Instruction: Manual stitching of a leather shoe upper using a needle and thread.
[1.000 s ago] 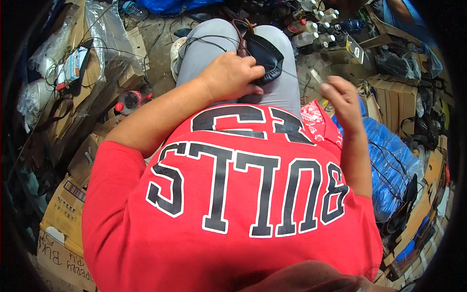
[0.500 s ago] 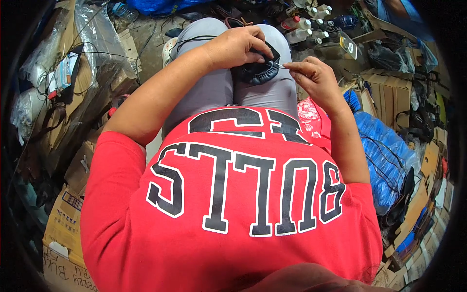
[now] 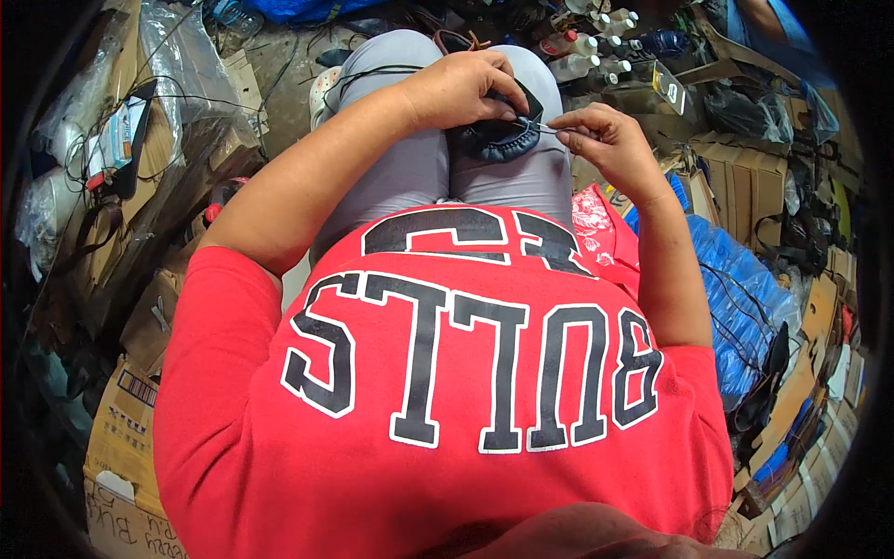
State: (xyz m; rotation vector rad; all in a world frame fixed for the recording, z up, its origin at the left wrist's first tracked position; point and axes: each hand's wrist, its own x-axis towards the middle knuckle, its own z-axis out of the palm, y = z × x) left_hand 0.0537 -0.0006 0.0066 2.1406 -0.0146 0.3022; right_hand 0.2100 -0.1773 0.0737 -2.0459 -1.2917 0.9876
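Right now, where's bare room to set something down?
A mostly bare floor patch shows between the cardboard and white clog. The right side is crowded with bottles, boxes and a blue wrapped bundle; over the lap are left hand, right hand and black workpiece.

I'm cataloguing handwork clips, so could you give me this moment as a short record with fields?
Left hand: the left hand grips a black piece with a gathered edge
Right hand: the right hand pinches a thin metal tool
Contact: tool meets the piece's right side; piercing cannot be told
Position: piece over grey trousers
Farther ahead, right: bottles
Right side: blue plastic-wrapped bundle, cardboard boxes
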